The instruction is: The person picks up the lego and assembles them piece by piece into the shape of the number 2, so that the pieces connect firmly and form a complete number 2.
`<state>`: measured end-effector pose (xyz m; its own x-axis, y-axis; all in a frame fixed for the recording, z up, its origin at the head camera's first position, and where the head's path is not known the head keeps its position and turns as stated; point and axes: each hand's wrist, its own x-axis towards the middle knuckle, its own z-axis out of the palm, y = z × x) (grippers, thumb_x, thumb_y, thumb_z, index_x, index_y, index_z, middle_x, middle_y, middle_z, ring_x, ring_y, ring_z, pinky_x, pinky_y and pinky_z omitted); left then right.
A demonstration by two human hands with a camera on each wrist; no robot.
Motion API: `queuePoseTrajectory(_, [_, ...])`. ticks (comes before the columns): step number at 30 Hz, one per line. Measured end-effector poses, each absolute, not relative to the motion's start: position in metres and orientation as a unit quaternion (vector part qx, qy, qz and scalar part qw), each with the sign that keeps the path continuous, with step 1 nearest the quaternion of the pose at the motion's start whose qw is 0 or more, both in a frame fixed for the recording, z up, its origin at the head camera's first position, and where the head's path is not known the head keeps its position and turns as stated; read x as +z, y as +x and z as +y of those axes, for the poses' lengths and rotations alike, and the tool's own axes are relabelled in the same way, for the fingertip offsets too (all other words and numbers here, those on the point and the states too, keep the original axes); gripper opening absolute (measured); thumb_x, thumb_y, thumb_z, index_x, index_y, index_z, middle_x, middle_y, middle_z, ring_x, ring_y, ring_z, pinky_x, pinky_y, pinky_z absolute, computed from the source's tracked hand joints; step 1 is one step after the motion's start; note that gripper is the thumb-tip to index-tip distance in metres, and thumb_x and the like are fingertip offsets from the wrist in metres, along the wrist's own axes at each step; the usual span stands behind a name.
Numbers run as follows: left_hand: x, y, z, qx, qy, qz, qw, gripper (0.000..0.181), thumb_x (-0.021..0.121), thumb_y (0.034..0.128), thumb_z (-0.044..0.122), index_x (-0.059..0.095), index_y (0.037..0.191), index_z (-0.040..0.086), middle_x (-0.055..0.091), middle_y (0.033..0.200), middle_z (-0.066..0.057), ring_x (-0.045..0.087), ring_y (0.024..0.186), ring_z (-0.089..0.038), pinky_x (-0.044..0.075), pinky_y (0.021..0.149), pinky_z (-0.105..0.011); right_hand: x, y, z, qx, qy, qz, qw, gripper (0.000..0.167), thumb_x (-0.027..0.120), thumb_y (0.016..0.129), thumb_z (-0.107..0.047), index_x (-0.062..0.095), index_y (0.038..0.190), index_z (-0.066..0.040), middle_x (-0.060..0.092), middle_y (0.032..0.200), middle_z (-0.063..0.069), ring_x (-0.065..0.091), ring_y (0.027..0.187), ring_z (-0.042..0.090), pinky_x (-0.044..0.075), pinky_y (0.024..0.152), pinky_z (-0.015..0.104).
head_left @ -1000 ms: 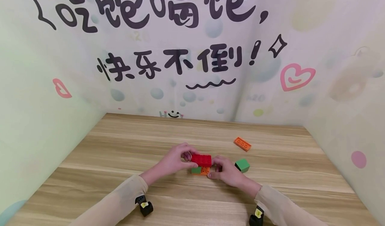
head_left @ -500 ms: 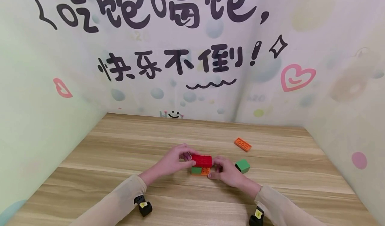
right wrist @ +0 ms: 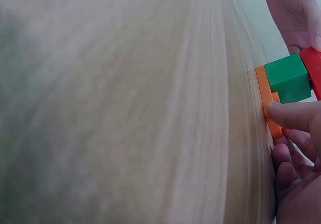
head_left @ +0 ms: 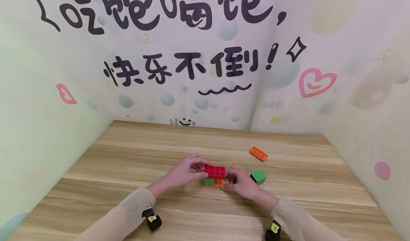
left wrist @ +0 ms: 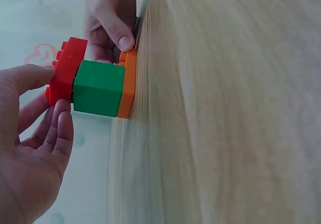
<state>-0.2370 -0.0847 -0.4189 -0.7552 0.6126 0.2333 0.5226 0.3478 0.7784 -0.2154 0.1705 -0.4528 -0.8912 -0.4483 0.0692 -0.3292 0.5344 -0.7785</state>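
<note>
A red brick (head_left: 215, 172) with studs on top sits over a green block (head_left: 209, 181), which stands on the left end of an orange plate (head_left: 219, 182). My left hand (head_left: 185, 170) pinches the red brick between thumb and fingers at its left end. In the left wrist view a narrow dark gap shows between the red brick (left wrist: 67, 72) and the green block (left wrist: 99, 88). My right hand (head_left: 241, 183) pinches the right end of the orange plate, its thumb at the studs (right wrist: 275, 96). The plate lies on the table.
A second green block (head_left: 258, 176) lies on the wooden table (head_left: 134, 145) just right of my right hand. Farther back is another orange plate (head_left: 258, 153), its hollow underside up. A printed cloth wall (head_left: 153, 105) rises behind the table.
The red brick has tilted slightly so its studs show more plainly, and my left thumb has shifted a little onto its near side. My right hand stays where it was.
</note>
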Motion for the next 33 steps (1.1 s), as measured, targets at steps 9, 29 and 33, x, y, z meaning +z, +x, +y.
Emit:
queuePoseTrajectory(9, [-0.4168,-0.2373,-0.0853,0.446,0.345,0.824,0.055,0.032,0.073,0.0901,0.02,0.07,0.12,0.01,0.064,0.106,-0.006,0.059,0.089,-0.006,0.055,0.082,-0.021,-0.4537,-0.216,0.17,-0.42,-0.223,0.877,0.068,0.018,0.078,0.085,-0.019,0.069,0.099,-0.013,0.059,0.096,0.006,0.049,0.075,0.01,0.04,0.063,0.021])
queuePoseTrajectory(29, [-0.4177,-0.2443,-0.0862,0.438,0.341,0.829,0.074,0.03,0.072,0.0905,0.023,0.071,0.119,0.013,0.068,0.112,-0.005,0.062,0.094,-0.011,0.054,0.081,-0.021,-0.4522,-0.214,0.1679,-0.42,-0.205,0.881,0.071,0.021,0.077,0.085,-0.018,0.069,0.104,-0.014,0.06,0.096,0.005,0.049,0.076,0.01,0.04,0.063,0.02])
queuePoseTrajectory(33, [-0.4172,-0.2463,-0.0868,0.437,0.345,0.827,0.083,0.03,0.071,0.091,0.023,0.071,0.119,0.013,0.068,0.112,-0.005,0.062,0.096,-0.011,0.054,0.083,-0.022,-0.4523,-0.2139,0.1676,-0.419,-0.203,0.882,0.07,0.021,0.077,0.085,-0.018,0.069,0.104,-0.014,0.06,0.097,0.005,0.049,0.077,0.01,0.04,0.063,0.02])
